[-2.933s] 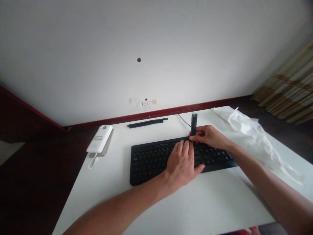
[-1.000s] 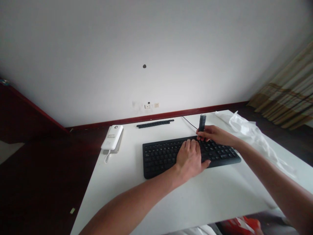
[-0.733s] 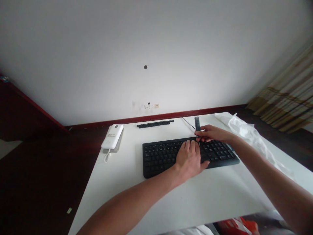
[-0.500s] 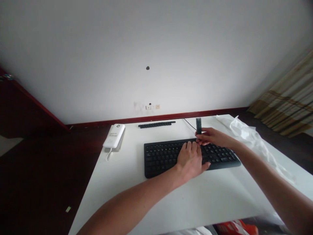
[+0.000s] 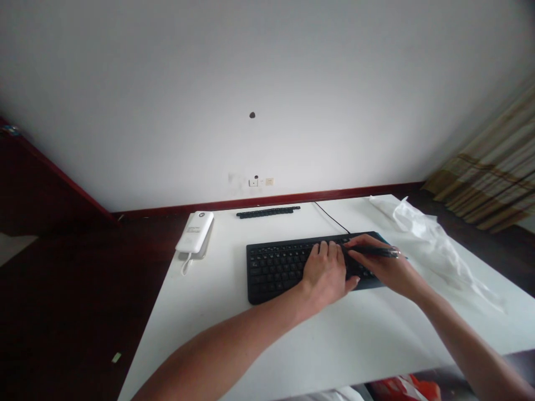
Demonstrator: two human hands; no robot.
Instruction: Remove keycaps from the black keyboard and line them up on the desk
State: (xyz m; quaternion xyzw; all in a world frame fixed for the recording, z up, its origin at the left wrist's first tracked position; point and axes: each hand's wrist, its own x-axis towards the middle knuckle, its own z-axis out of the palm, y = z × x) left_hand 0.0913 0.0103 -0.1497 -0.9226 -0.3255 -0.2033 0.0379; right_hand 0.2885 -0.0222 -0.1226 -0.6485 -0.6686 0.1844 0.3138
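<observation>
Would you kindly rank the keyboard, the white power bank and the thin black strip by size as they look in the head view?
Largest: the black keyboard.
Then, unranked: the white power bank and the thin black strip; the strip looks longer but narrower, and lies farther away.

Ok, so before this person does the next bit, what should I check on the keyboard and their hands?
Left hand resting on the black keyboard: ok.
Right hand gripping the dark pen-like tool: ok.
Tool's tip touching a key: cannot tell, the fingers and the angle hide it.
Thin black cable lying clear of both hands: ok.
Black strip lying apart from the keyboard: ok.
</observation>
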